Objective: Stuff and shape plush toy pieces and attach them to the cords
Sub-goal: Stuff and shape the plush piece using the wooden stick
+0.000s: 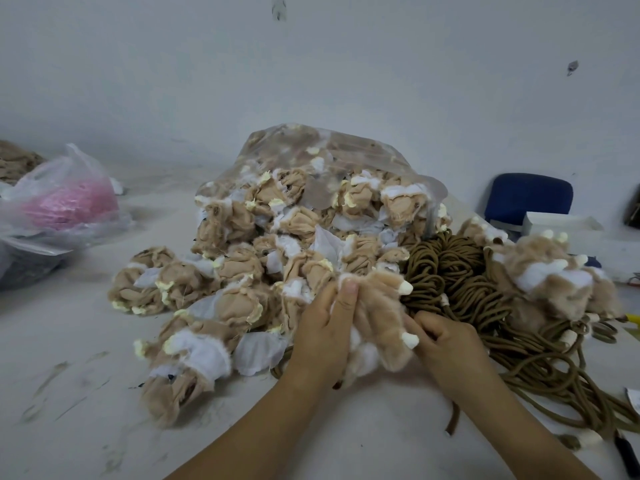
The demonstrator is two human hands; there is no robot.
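No legible text, label, brand, number or sign is found on any surface in view; the small white paper tag (pixel 635 400) at the right edge, near the brown cords (pixel 460 282), carries faint marks too small to read.

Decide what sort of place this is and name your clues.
Probably a small toy-making workshop: a clear bag spilling unstuffed plush pieces, heaped brown cords, and stuffed pieces beside them.

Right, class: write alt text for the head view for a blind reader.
The left hand and right hand grip a tan plush piece over a white table. Behind, unstuffed pieces spill from a clear bag; brown cords lie beside them.
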